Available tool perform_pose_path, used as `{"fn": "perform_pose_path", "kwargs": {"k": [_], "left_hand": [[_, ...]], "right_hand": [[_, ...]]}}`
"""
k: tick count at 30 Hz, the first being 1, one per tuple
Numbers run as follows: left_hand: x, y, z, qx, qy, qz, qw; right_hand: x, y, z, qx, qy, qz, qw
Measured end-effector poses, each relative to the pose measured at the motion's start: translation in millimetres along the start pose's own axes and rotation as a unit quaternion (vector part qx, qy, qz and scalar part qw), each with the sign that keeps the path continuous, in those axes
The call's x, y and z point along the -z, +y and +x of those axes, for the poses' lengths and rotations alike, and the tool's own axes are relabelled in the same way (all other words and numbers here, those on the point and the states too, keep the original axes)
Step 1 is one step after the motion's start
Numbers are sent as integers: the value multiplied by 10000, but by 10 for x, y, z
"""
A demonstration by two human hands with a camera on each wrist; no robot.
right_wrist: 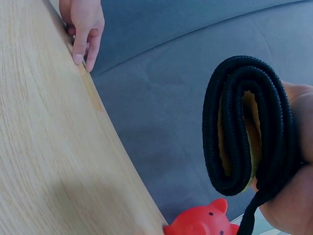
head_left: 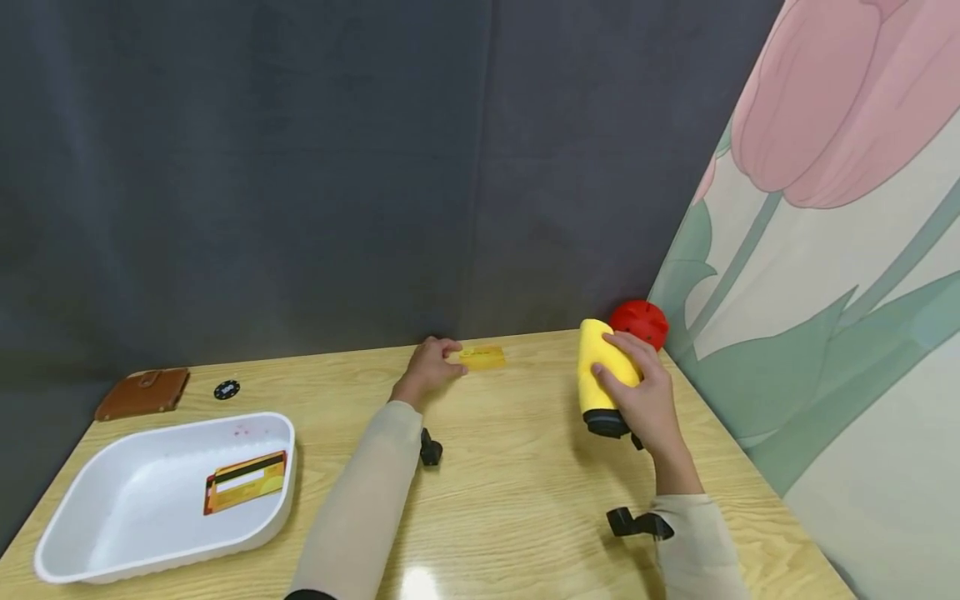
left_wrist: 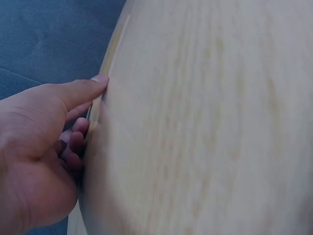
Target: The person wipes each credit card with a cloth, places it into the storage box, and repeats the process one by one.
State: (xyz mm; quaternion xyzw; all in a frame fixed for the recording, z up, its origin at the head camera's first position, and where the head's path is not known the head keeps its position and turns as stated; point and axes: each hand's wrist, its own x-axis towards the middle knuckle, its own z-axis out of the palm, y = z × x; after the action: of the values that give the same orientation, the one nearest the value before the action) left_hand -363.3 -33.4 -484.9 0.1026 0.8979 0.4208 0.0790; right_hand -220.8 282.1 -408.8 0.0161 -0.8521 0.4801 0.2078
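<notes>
At the far edge of the wooden table, my left hand (head_left: 430, 372) has its thumb and a finger at the left end of a yellow card (head_left: 484, 358). The card lies flat on the table. In the left wrist view, the thumb of this hand (left_wrist: 44, 122) meets the card's end, with the other fingers curled below. My right hand (head_left: 641, 387) grips a rolled yellow cloth item (head_left: 600, 367) with black edging, held above the table on the right. The right wrist view shows its black end (right_wrist: 215, 127) in several folded layers, with a black strap hanging off.
A red piggy bank (head_left: 643, 321) stands behind the right hand at the far right corner. On the left are a white tray (head_left: 150, 442) holding yellow and red cards (head_left: 251, 483), a brown wallet (head_left: 142, 395) and a black poker chip (head_left: 227, 389). A dark curtain (head_left: 300, 167) hangs behind the table.
</notes>
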Motion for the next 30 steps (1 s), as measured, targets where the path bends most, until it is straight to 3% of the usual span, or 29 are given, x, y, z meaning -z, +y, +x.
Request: {"fn": "perform_pose_path", "kwargs": {"k": [7, 18, 25, 30], "left_hand": [[51, 42, -70, 279, -65, 169, 9994], [-112, -58, -63, 114, 888, -156, 9959], [-35, -157, -144, -236, 1285, -794, 9882], [55, -182, -277, -650, 1477, -1405, 9768]], "right_hand": [[-33, 10, 12, -22, -64, 16, 10000], [-48, 15, 66, 48, -29, -11, 10000], [-113, 7, 103, 68, -57, 12, 10000], [-140, 4, 125, 145, -158, -52, 9998]]}}
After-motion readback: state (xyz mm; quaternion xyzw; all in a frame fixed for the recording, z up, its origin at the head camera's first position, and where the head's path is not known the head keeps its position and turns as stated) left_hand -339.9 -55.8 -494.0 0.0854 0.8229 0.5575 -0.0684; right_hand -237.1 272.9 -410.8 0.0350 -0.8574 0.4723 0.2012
